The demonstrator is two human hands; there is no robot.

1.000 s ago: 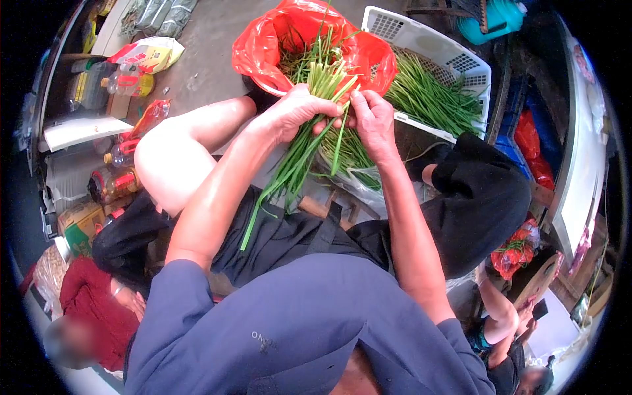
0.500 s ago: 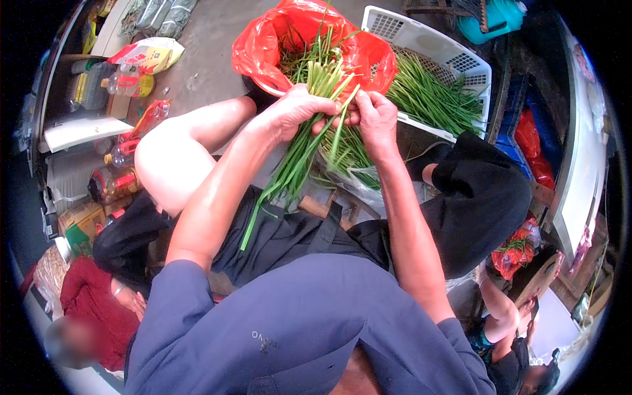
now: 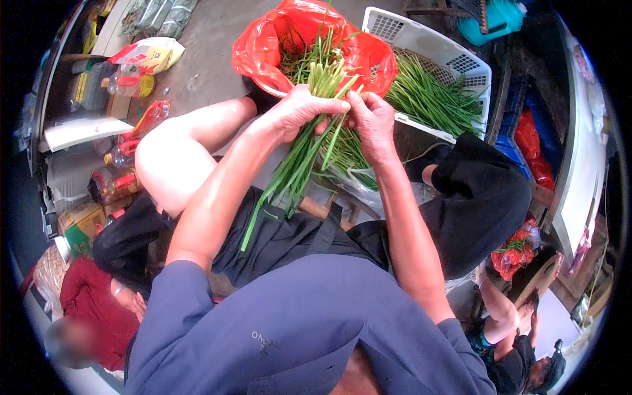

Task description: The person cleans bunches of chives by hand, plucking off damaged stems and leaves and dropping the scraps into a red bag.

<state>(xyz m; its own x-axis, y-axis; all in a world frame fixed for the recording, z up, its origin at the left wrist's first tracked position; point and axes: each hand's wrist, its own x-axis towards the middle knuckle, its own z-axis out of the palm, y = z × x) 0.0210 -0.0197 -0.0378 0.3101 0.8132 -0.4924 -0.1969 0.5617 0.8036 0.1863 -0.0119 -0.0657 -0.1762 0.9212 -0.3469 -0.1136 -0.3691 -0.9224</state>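
Note:
My left hand [image 3: 296, 113] is closed round a bunch of garlic chives [image 3: 289, 172]. Their pale cut ends point up and away from me, and the long green leaves hang down towards my lap. Close against the bunch, my right hand [image 3: 372, 124] pinches a chive stalk near my left thumb tip; its fingertips are partly hidden. Just beyond the hands stands a tub lined with a red plastic bag [image 3: 253, 49], with green and dry scraps inside. Below my hands, more chives [image 3: 345, 155] lie in a clear plastic bag [image 3: 365, 178].
A white plastic basket [image 3: 411, 29] of chives [image 3: 438, 95] stands to the right of the red bag. Bottles [image 3: 128, 84] and packages line the left side. A person in a red sleeve [image 3: 92, 299] sits at lower left; another person [image 3: 507, 342] is at lower right.
My right hand has shifted slightly up and left, its fingertips now close to my left thumb. A loose leaf beside the bunch has moved a little. My left hand keeps its grip.

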